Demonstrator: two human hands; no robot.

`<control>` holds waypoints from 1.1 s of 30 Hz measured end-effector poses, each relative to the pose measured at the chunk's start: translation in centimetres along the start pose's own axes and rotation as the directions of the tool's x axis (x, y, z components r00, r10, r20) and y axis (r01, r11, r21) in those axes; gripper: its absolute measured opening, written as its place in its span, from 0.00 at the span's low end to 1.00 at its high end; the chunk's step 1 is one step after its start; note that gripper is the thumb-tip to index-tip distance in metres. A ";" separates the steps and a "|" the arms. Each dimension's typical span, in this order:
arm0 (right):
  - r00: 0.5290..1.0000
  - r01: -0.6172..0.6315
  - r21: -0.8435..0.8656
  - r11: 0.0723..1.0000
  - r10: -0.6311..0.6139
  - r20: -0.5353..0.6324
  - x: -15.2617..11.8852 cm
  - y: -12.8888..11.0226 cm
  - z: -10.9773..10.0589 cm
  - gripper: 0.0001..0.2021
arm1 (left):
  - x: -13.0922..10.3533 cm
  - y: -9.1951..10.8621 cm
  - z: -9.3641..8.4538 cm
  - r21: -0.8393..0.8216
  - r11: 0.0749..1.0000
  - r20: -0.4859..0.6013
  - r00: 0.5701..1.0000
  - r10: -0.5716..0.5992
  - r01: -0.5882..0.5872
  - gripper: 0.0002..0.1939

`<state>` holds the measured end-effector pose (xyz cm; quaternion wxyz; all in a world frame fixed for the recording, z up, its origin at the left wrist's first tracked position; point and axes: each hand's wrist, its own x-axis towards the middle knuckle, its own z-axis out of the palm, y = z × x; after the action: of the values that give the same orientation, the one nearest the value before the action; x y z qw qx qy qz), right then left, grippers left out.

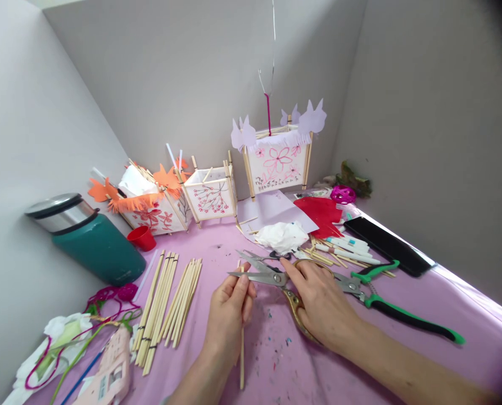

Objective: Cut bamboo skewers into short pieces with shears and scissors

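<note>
My left hand (230,298) pinches a thin wooden stick (242,360) that points down toward me, its upper end showing above the fingers. In my right hand (318,298) is a pair of scissors (262,275) with gold-coloured handles. Their blades are apart and reach left to the stick's top, close to my left fingertips. Whether the blades touch the stick I cannot tell. Left of my hands lie several sticks (183,304) in a loose row, beside bundles of sticks (157,309) bound with dark ties.
Green-handled pliers (411,320) lie right of my right hand. Behind stand paper lanterns (211,199), and one lantern (278,163) hangs from a wire. A teal bottle (94,242), red cup (141,238) and pink glue gun (109,371) are left. Crumpled tissue (282,236) and a black phone (388,244) lie right.
</note>
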<state>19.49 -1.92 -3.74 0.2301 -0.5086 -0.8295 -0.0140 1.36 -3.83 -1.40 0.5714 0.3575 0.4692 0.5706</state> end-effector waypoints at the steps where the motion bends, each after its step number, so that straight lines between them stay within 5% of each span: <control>1: 1.000 0.001 -0.001 1.000 -0.001 -0.003 0.0 0.0 0.0 0.32 | 0.0 0.1 0.0 -0.020 1.000 0.003 1.000 0.007 -0.007 0.16; 11: 1.000 0.009 0.058 0.998 -0.010 0.004 -0.1 0.1 0.0 0.32 | 0.2 -0.2 -0.3 0.048 0.999 -0.081 0.997 0.015 -0.011 0.17; 15: 1.000 0.019 0.060 0.998 -0.018 -0.016 0.0 0.2 0.1 0.32 | 0.1 -0.1 -0.3 0.088 0.996 -0.075 0.997 -0.012 0.019 0.23; 33: 0.999 0.041 0.053 0.998 -0.039 -0.026 0.1 0.1 -0.4 0.30 | 0.2 0.2 -0.3 -0.016 0.995 -0.011 0.995 -0.099 0.098 0.22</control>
<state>19.65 -1.86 -3.37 0.2538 -0.4854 -0.8367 -0.0026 0.96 -3.70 -1.29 0.5987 0.3259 0.4852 0.5476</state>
